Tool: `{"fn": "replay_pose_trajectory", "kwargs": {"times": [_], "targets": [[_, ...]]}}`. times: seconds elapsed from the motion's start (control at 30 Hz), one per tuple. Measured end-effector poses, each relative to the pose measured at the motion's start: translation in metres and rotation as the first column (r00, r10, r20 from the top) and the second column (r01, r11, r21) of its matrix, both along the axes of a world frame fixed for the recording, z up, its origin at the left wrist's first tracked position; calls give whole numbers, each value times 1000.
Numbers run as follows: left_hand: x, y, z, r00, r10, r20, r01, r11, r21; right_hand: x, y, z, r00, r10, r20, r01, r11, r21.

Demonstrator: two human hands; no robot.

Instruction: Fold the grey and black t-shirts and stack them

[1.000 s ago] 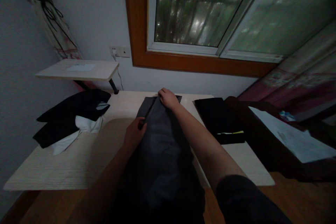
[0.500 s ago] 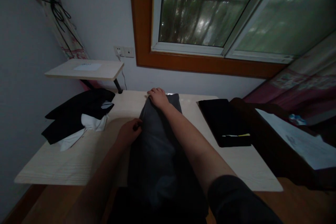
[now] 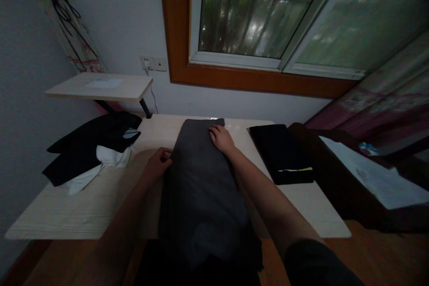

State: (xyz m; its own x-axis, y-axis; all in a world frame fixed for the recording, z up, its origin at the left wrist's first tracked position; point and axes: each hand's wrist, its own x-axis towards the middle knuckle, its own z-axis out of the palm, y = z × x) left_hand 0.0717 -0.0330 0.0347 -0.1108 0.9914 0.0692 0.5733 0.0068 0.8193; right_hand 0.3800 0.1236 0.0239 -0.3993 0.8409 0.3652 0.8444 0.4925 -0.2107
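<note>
A long dark grey garment [image 3: 201,174] lies folded lengthwise down the middle of the table, and its near part hangs over the front edge. It may be trousers, but the dim light hides the details. At its left edge, my left hand [image 3: 157,166] has thumb and fingers curled together on the cloth's border. My right hand [image 3: 221,138] rests on top near the far right corner, palm down with the fingers lying on the fabric.
Black and white clothes [image 3: 90,147] lie heaped on the left of the table [image 3: 127,201], beside a small raised shelf [image 3: 130,85]. A folded black garment [image 3: 279,152] is on the right. Further right, paper [image 3: 375,174] lies on a dark brown surface. A window [image 3: 254,13] is behind.
My right hand has moved from the garment's far left corner to its far right side. The far end now lies wider and flatter. My left hand stays along the left edge, slightly further up.
</note>
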Motion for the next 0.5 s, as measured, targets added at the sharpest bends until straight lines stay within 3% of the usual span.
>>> {"fn": "replay_pose_trajectory", "kwargs": {"times": [0.17,0.5], "targets": [[-3,7,3,982,-150,-117,144,988,-53,29,-11,-15,1000,2,-29,-2,1000,3],[18,54,-5,957,-39,-287,72,992,106,37,-36,-19,994,-87,-62,88,996,6]]}}
